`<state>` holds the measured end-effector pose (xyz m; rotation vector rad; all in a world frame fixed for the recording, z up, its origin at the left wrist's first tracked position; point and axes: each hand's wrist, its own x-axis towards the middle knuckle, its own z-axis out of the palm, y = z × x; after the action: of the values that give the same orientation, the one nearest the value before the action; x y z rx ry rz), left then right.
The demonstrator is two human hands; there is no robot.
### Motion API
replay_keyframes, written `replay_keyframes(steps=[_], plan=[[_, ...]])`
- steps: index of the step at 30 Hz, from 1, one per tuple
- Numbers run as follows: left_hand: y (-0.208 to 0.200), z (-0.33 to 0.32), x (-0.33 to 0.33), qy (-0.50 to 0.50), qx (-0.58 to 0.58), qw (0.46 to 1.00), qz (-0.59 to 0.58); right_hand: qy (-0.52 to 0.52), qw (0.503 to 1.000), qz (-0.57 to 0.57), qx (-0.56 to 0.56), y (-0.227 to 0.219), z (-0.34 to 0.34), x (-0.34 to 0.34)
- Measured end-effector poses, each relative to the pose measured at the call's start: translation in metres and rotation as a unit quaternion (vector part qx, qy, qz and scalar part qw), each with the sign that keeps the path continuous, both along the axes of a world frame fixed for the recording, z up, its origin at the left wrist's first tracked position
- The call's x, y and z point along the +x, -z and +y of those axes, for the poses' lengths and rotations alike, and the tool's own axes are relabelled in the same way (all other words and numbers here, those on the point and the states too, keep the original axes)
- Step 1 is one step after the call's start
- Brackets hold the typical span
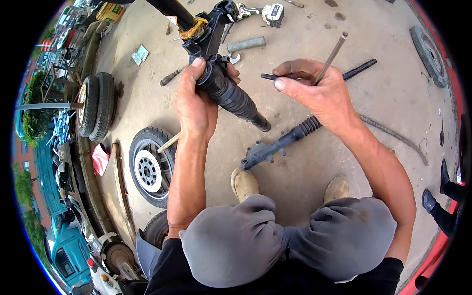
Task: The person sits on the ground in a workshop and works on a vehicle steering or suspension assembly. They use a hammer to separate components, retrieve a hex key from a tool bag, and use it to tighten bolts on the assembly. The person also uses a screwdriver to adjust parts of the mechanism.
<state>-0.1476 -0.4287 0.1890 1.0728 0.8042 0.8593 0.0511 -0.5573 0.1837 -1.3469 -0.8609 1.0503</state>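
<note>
My left hand (196, 96) is wrapped round the upper end of a black fork leg (231, 98) with a ribbed rubber boot, just below the black fork clamp (209, 42). The leg slants down to the right. In my right hand (314, 86), thumb and finger pinch a small dark bolt (268, 76), apart from the clamp. A slim metal rod (334, 54) is tucked in the same hand and sticks up past the fingers. On the floor under my right forearm lies a second fork leg (280, 145), also with a ribbed boot.
A cordless power tool (273, 15), a metal tube (246, 44) and a screwdriver (170, 77) lie beyond my hands. To the left are a motorcycle wheel (147, 169) and stacked tyres (103, 105). A bent bar (396, 135) and another tyre (427, 56) are on the right, near a person's shoes (429, 201).
</note>
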Motion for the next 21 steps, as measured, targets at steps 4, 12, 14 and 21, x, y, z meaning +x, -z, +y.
replay_keyframes(steps=[4, 12, 14, 21], plan=[[-0.002, -0.008, 0.012, -0.012, -0.024, 0.999, -0.036, -0.021, 0.998, -0.039, 0.054, -0.009, 0.033, -0.011], [0.004, -0.008, 0.011, 0.043, 0.006, 0.998, -0.041, -0.024, 0.998, -0.035, 0.053, -0.006, 0.035, -0.010], [0.003, -0.008, 0.012, 0.047, 0.004, 0.998, -0.040, -0.010, 0.998, -0.007, 0.058, -0.003, 0.034, -0.014], [0.004, -0.013, 0.023, 0.040, -0.004, 0.998, -0.050, 0.043, 0.992, -0.057, 0.107, -0.006, 0.029, -0.018]])
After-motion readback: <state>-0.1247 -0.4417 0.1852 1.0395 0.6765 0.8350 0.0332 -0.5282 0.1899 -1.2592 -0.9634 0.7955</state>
